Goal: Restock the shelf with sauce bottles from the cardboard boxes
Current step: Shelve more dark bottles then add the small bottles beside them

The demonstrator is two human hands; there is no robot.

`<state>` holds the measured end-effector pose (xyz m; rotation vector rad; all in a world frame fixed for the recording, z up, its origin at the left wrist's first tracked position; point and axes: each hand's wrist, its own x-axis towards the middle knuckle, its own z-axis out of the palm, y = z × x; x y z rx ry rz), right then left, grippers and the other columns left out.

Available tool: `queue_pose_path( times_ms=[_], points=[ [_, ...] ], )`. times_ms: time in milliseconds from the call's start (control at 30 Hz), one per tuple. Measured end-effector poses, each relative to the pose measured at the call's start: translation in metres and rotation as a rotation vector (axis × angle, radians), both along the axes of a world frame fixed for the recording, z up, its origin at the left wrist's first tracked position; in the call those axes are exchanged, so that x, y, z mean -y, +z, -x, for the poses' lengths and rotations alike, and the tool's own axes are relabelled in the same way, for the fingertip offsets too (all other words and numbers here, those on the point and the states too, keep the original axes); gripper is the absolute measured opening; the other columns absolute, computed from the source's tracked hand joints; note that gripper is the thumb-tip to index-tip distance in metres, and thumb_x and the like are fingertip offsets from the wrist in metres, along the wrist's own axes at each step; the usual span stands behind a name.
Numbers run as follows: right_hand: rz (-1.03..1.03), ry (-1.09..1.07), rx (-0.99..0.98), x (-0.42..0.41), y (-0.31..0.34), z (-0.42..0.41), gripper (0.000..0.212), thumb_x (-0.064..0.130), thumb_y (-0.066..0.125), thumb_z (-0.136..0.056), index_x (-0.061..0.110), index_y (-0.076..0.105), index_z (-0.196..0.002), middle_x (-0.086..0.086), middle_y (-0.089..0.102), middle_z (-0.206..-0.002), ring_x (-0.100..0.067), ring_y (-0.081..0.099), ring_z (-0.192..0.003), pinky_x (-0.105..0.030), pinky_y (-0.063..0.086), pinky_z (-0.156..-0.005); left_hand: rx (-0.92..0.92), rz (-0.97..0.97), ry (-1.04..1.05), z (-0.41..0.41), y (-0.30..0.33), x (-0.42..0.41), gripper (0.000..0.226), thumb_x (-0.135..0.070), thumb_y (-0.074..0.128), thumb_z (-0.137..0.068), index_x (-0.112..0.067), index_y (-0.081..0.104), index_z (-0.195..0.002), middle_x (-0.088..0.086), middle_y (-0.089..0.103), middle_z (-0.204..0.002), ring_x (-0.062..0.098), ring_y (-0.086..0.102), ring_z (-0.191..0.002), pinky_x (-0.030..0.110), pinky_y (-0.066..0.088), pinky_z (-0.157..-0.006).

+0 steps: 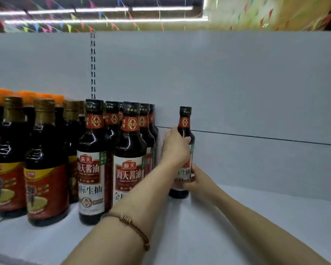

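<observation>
My left hand [175, 148] is wrapped round the shoulder and neck of a sauce bottle [185, 119], and my right hand [196, 180] grasps it low down at the label, fingers curled round the body. The bottle stands upright at the back of the shelf [237, 217], its base on or just at the board, just right of the rows of matching bottles [129, 150] and close to the grey back panel [237, 83].

I judge the restock partly done: two or three files of this soy sauce are already lined up, and a wide bare stretch of shelf to the right remains to fill. No cardboard boxes are in view.

The bottle is dark, glossy glass, round-bodied with a narrow neck, black shrink cap and a smooth red-and-white paper label. Further left stand gold-capped bottles [46, 159] with red and yellow labels. The shelf is matt painted metal.
</observation>
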<state>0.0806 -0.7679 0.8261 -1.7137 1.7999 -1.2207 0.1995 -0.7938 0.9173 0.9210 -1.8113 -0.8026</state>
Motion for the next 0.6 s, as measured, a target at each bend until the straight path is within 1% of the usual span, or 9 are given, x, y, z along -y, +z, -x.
queue_pose_path(
  times_ms=[67, 100, 200, 233, 300, 367, 433, 500, 600],
  points=[
    [0.02, -0.036, 0.017, 0.007, -0.006, 0.006, 0.037, 0.017, 0.081, -0.077, 0.025, 0.058, -0.105, 0.018, 0.064, -0.092, 0.009, 0.063, -0.075, -0.003, 0.043, -0.061, -0.118, 0.021, 0.025, 0.009, -0.012, 0.004, 0.026, -0.022, 0.056, -0.095, -0.016, 0.055, -0.12, 0.004, 0.058, -0.12, 0.021, 0.057, -0.106, 0.032, 0.043, -0.086],
    [0.022, -0.054, 0.016, 0.009, -0.007, 0.008, 0.044, 0.02, 0.082, -0.076, 0.02, 0.056, -0.111, 0.017, 0.063, -0.095, 0.008, 0.061, -0.077, -0.003, 0.042, -0.059, -0.153, 0.032, 0.027, 0.01, -0.014, 0.005, 0.027, -0.022, 0.057, -0.095, -0.018, 0.056, -0.121, 0.002, 0.056, -0.12, 0.021, 0.057, -0.106, 0.03, 0.043, -0.088],
    [-0.023, -0.041, -0.025, 0.016, -0.009, 0.014, 0.061, 0.024, 0.086, -0.072, 0.017, 0.052, -0.122, 0.009, 0.065, -0.108, 0.001, 0.063, -0.089, -0.006, 0.048, -0.065, -0.185, 0.005, 0.023, 0.012, -0.014, 0.014, 0.031, -0.021, 0.056, -0.096, -0.021, 0.056, -0.126, 0.0, 0.04, -0.12, 0.015, 0.051, -0.096, 0.021, 0.036, -0.088],
    [-0.031, -0.034, -0.025, 0.017, -0.009, 0.016, 0.063, 0.022, 0.086, -0.071, 0.016, 0.052, -0.124, 0.007, 0.065, -0.111, -0.002, 0.065, -0.091, -0.008, 0.049, -0.069, -0.184, 0.003, 0.02, 0.014, -0.014, 0.018, 0.031, -0.022, 0.057, -0.095, -0.021, 0.057, -0.126, 0.003, 0.042, -0.121, 0.014, 0.052, -0.093, 0.023, 0.039, -0.09],
    [-0.021, -0.043, -0.023, 0.021, -0.009, 0.02, 0.063, 0.018, 0.087, -0.071, 0.015, 0.053, -0.124, 0.005, 0.066, -0.112, -0.002, 0.065, -0.089, -0.007, 0.049, -0.071, -0.18, 0.024, 0.023, 0.017, -0.014, 0.025, 0.03, -0.023, 0.06, -0.093, -0.021, 0.06, -0.123, 0.013, 0.055, -0.118, 0.021, 0.059, -0.096, 0.037, 0.048, -0.095],
    [-0.004, -0.055, -0.016, 0.025, -0.01, 0.021, 0.064, 0.016, 0.087, -0.07, 0.013, 0.053, -0.124, 0.003, 0.067, -0.112, -0.005, 0.067, -0.089, -0.012, 0.052, -0.076, -0.176, 0.021, 0.026, 0.019, -0.015, 0.028, 0.031, -0.024, 0.06, -0.092, -0.024, 0.061, -0.122, 0.016, 0.059, -0.114, 0.026, 0.061, -0.098, 0.043, 0.05, -0.094],
    [0.009, -0.066, -0.005, 0.027, -0.012, 0.022, 0.067, 0.015, 0.088, -0.069, 0.011, 0.052, -0.125, 0.003, 0.068, -0.111, -0.01, 0.069, -0.094, -0.02, 0.054, -0.082, -0.174, 0.009, 0.041, 0.02, -0.015, 0.029, 0.034, -0.026, 0.061, -0.092, -0.026, 0.059, -0.126, 0.015, 0.06, -0.112, 0.027, 0.061, -0.098, 0.044, 0.05, -0.094],
    [0.025, -0.076, 0.015, 0.028, -0.013, 0.021, 0.069, 0.015, 0.088, -0.067, 0.012, 0.05, -0.125, 0.004, 0.067, -0.108, -0.012, 0.069, -0.096, -0.023, 0.055, -0.085, -0.176, 0.005, 0.051, 0.019, -0.014, 0.03, 0.037, -0.027, 0.062, -0.091, -0.027, 0.058, -0.128, 0.014, 0.063, -0.109, 0.027, 0.062, -0.099, 0.043, 0.05, -0.094],
    [0.041, -0.081, 0.008, 0.032, -0.011, 0.018, 0.068, 0.015, 0.088, -0.069, 0.01, 0.049, -0.124, 0.003, 0.065, -0.108, -0.015, 0.067, -0.096, -0.023, 0.053, -0.084, -0.166, 0.008, 0.067, 0.017, -0.011, 0.03, 0.029, -0.021, 0.06, -0.093, -0.02, 0.063, -0.122, 0.007, 0.067, -0.104, 0.022, 0.063, -0.095, 0.033, 0.051, -0.087]
  ],
)
